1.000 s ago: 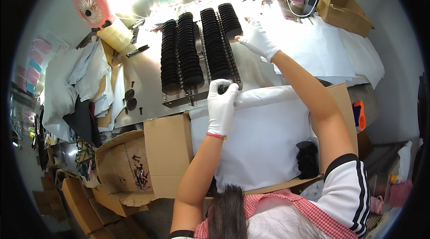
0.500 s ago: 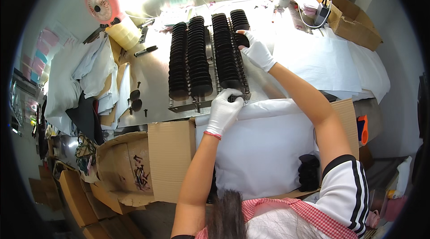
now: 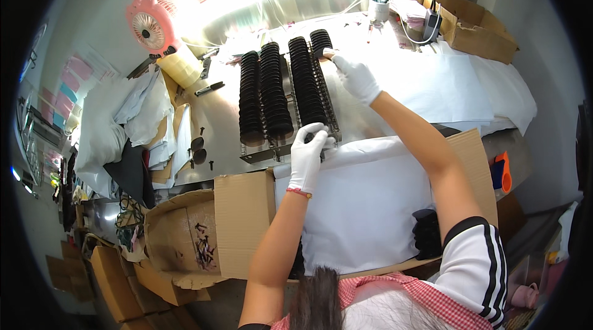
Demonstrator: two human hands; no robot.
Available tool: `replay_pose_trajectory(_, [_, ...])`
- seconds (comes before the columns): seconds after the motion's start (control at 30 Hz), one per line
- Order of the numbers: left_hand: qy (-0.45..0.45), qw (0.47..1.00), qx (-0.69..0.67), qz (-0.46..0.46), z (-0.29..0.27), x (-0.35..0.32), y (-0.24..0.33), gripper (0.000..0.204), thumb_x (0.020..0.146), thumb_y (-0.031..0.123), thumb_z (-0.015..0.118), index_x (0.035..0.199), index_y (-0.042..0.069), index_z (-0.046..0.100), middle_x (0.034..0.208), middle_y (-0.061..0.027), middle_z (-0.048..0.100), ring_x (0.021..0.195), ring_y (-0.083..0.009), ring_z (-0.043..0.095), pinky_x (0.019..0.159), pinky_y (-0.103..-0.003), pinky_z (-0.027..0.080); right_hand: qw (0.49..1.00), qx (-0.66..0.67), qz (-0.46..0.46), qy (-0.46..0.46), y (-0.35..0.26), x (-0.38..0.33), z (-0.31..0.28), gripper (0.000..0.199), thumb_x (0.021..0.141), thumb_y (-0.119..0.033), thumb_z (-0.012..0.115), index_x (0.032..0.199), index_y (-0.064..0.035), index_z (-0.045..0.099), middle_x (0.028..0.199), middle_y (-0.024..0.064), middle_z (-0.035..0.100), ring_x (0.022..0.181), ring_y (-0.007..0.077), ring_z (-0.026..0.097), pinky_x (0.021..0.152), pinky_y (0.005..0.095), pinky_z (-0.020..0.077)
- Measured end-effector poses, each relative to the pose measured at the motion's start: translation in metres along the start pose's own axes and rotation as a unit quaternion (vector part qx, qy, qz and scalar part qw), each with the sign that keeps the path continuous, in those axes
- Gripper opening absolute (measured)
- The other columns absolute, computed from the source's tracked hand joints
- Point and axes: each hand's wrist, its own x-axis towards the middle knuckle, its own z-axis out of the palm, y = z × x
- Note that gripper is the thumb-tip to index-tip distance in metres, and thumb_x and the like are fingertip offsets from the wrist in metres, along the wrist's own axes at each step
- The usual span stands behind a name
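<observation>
Head view shows a metal table [image 3: 222, 114] with a wire rack [image 3: 287, 92] on it, and the rack carries four long rows of black discs [image 3: 272, 92] standing on edge, close together. Below the rack, nearer to the person, an open carton [image 3: 241, 225] is lined with white paper [image 3: 364, 206], and a small pile of the same discs lies in its right corner. A pink fan [image 3: 150, 24] and a tape roll [image 3: 181, 67] stand at the left of the table. The right hand [image 3: 355, 75], in a white glove, rests at the far end of the rightmost row, fingers bent over the top discs and pressing on them. The left hand [image 3: 309, 149], also gloved, closes around the near end of the same row, just at the rack's front edge. To do this step well, I think both hands should press toward each other evenly, so the row stays a tight stack and no disc tips out in the middle; the lift should be level and go straight over the carton. Compared with one second ago, the right hand has moved a little nearer along the row, while the left hand has stayed at the near end.
</observation>
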Motion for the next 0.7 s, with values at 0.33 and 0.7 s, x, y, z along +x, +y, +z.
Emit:
replay_pose_trajectory(0.33, [0.041,0.909,-0.376,-0.176,-0.003,-0.015,0.018,0.010,0.094,0.028,0.066,0.096,0.018,0.063,0.098,0.0010,0.063,0.092,-0.0161,0.064,0.066,-0.028,0.057,0.935,0.307,0.109,-0.139,-0.067,-0.029,-0.034,0.033,0.088,-0.022,0.068,0.114,-0.0027,0.065,0.102,0.0139,0.070,0.094,0.0251,0.067,0.086,0.0342,0.0531])
replay_pose_trajectory(0.7, [0.036,0.915,0.366,0.165,-0.007,0.021,-0.032,0.027,0.085,0.007,0.063,0.111,-0.001,0.063,0.109,-0.0083,0.062,0.065,-0.0121,0.063,0.053,-0.026,0.053,0.891,0.328,0.246,-0.195,0.097,0.069,0.049,0.069,0.081,-0.018,0.076,0.139,0.0061,0.046,0.125,0.0137,0.062,0.115,0.0186,0.058,0.099,0.0311,0.0448])
